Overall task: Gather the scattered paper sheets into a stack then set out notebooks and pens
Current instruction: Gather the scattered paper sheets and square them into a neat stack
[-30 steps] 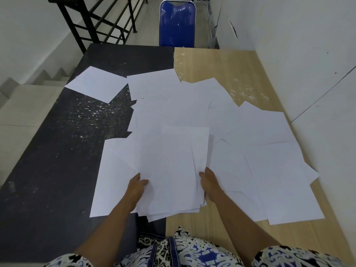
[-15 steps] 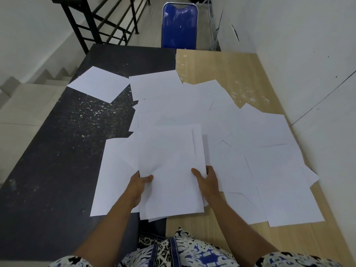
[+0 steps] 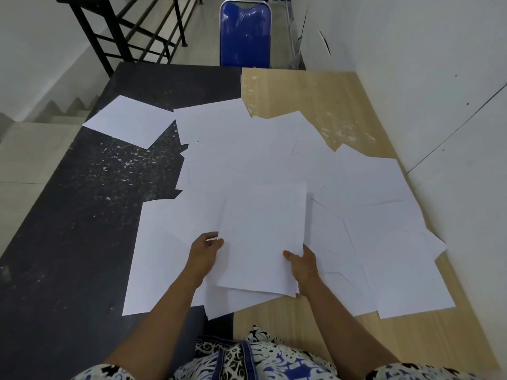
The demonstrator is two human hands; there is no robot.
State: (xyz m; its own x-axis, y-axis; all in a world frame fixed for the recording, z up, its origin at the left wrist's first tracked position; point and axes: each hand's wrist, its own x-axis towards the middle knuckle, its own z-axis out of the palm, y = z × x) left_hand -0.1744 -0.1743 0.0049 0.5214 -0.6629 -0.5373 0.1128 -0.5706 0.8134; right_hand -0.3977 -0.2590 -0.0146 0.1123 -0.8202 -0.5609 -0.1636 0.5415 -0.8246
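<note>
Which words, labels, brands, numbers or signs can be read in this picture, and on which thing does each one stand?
There are none to read.
The paper sheets on the table show blank white faces, as does the bundle between the left hand and the right hand.
The blue chair bears no visible label.
</note>
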